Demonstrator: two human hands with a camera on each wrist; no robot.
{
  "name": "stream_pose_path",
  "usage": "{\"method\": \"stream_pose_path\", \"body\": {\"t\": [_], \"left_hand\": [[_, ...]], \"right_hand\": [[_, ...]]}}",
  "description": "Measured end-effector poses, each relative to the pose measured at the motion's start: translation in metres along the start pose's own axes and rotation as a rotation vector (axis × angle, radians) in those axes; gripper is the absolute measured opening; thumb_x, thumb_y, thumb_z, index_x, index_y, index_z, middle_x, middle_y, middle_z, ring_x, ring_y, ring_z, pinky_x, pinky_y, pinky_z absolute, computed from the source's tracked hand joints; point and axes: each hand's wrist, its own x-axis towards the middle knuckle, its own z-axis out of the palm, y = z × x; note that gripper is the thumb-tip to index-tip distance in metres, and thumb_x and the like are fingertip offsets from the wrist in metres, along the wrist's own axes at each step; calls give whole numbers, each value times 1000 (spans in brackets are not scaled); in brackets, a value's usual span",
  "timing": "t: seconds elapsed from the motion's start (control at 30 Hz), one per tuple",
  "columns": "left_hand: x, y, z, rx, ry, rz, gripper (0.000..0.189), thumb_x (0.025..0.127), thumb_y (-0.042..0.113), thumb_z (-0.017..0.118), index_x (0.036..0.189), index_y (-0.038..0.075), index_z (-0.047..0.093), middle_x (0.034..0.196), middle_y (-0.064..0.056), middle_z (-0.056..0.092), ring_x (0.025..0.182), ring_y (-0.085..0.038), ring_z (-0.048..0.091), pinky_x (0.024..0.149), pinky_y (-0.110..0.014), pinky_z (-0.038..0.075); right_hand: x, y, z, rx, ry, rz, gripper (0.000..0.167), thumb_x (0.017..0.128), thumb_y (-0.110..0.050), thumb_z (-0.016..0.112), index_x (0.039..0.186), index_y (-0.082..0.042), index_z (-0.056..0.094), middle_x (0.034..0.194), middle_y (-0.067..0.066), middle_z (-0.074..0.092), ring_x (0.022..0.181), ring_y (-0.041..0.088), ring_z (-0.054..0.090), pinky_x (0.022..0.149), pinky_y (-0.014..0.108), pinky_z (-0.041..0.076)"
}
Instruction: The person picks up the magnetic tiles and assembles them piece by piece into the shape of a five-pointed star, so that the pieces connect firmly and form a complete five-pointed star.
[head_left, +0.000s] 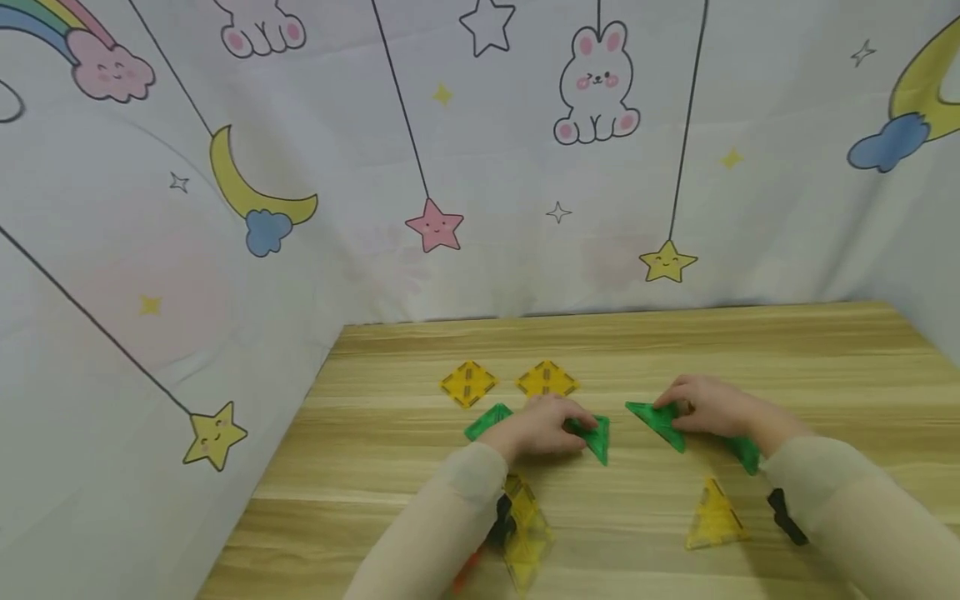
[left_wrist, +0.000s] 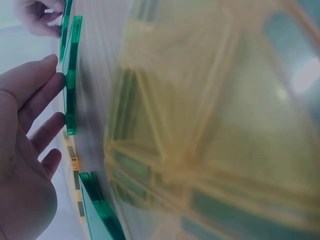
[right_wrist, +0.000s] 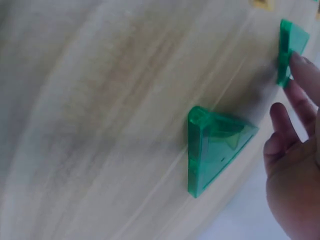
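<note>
With thumb and fingertips, my left hand [head_left: 543, 429] touches a green triangular magnetic tile [head_left: 598, 437] lying on the wooden table. In the left wrist view the fingers [left_wrist: 42, 102] are fairly straight, resting against that tile [left_wrist: 71, 95]. My right hand [head_left: 712, 406] touches another green triangle [head_left: 656, 423] to the right, thumb [right_wrist: 302, 67] on its face; the sleeve side hides little of it. Another green triangle [head_left: 491, 421] sits partly behind the left hand. Below the right wrist is one more green triangle [head_left: 745, 454], also shown near the right wrist camera [right_wrist: 217, 150].
Two yellow diamond shapes [head_left: 468, 383] [head_left: 547, 379] lie at the back of the table [head_left: 622, 342]. Yellow tiles [head_left: 528, 533], a black piece [head_left: 501, 523] and a red piece [head_left: 468, 571] are by the left forearm. A yellow triangle [head_left: 715, 518] and black piece [head_left: 786, 517] lie at right.
</note>
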Motion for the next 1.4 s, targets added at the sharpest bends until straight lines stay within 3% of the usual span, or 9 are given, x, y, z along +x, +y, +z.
{"method": "stream_pose_path", "body": {"t": [0.3, 0.57, 0.8, 0.97, 1.1, 1.4], "left_hand": [[3, -3, 1, -27, 23, -37, 39, 90, 30, 64, 127, 23, 60, 129, 12, 54, 127, -16, 38, 109, -42, 17], [7, -5, 3, -38, 29, -80, 44, 88, 32, 64, 131, 26, 56, 133, 11, 51, 126, -19, 36, 106, -48, 19], [6, -1, -1, -24, 9, -93, 45, 89, 33, 64, 132, 27, 55, 136, 9, 48, 131, -22, 33, 107, -52, 16], [4, 1, -1, -19, -24, -64, 45, 90, 34, 63, 133, 26, 54, 137, 7, 48, 132, -19, 36, 107, -55, 15], [3, 1, 0, -15, -35, -56, 47, 88, 35, 65, 132, 26, 55, 135, 9, 49, 126, -11, 41, 106, -54, 19], [-2, 1, -1, -72, -41, -92, 49, 84, 36, 70, 131, 25, 56, 135, 9, 49, 125, -12, 41, 107, -49, 18]], "right_hand": [[-6, -18, 4, 49, -108, -76, 29, 84, -18, 70, 112, -16, 67, 107, -3, 56, 94, 15, 52, 79, 37, 44], [-12, -24, 7, 64, -135, -114, 28, 84, -16, 70, 112, -19, 67, 108, -5, 55, 97, 15, 51, 80, 36, 44], [-14, -25, 7, 62, -101, -80, 30, 85, -21, 70, 114, -16, 67, 107, -3, 56, 96, 18, 52, 80, 39, 44], [-13, -21, 7, 46, -58, -62, 31, 84, -19, 70, 113, -11, 67, 106, 0, 57, 95, 19, 54, 80, 40, 45], [-12, -19, 8, 62, -47, -37, 31, 85, -19, 70, 114, -11, 67, 108, 2, 58, 96, 20, 54, 81, 41, 46], [-8, -16, 10, 94, -24, 20, 32, 87, -23, 68, 116, -10, 65, 107, 1, 57, 93, 17, 54, 79, 40, 45]]}}
